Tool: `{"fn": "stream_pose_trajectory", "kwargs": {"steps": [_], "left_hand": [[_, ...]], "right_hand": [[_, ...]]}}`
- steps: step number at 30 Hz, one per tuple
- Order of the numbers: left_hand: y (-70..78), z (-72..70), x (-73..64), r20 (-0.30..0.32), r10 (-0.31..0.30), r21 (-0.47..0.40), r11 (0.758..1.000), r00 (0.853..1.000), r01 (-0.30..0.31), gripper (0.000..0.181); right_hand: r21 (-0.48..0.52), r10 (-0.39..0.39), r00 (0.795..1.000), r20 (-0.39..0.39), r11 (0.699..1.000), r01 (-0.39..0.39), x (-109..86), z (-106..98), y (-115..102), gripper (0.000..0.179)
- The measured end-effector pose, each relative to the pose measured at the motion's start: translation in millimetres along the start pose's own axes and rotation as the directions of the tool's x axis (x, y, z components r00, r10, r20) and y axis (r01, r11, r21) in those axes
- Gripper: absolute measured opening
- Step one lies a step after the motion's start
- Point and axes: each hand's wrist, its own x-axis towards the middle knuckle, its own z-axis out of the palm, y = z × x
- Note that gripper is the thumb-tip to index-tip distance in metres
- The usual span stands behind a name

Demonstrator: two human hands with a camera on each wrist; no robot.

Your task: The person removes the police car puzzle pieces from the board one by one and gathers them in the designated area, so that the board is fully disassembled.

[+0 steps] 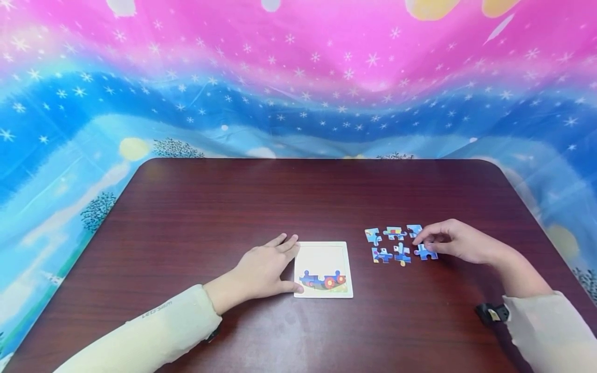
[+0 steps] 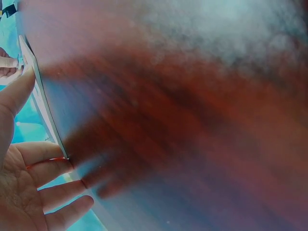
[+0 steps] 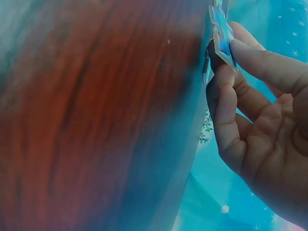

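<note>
A small square puzzle tray [image 1: 322, 259] with a pale rim lies on the table, its lower part filled with joined pieces [image 1: 322, 281] showing red, blue and green. My left hand [image 1: 263, 269] rests at the tray's left side, fingers spread, with thumb and fingertips touching the rim. To the right, my right hand [image 1: 459, 243] pinches a blue puzzle piece [image 1: 425, 253] at the near right of a loose group. In the right wrist view, the thumb [image 3: 252, 57] lies against the piece [image 3: 224, 41] and a curled finger meets its edge.
Several other loose puzzle pieces [image 1: 394, 233] lie in two rows between the tray and my right hand. The dark wooden table [image 1: 233, 202] has rounded far corners. A colourful cloth [image 1: 298, 77] hangs behind and beside it.
</note>
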Motion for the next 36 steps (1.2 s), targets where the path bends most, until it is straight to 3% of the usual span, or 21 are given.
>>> {"fn": "stream_pose_trajectory", "kwargs": {"steps": [16,25,36], "left_hand": [[0.5,0.6,0.8,0.007,-0.002,-0.008,1.000,1.000,0.002,0.094],[0.6,0.2,0.8,0.013,-0.007,-0.008,1.000,1.000,0.007,0.094],[1.8,-0.7,0.9,0.016,-0.008,-0.009,1.000,1.000,0.009,0.092]], "right_hand": [[-0.071,0.006,0.991,-0.134,0.997,-0.015,-4.1,-2.5,4.9,0.020],[0.009,-0.024,0.998,-0.066,1.000,0.025,14.9,5.7,-19.0,0.024],[0.053,-0.064,0.997,0.050,0.997,0.062,58.5,23.2,-62.0,0.024]]}}
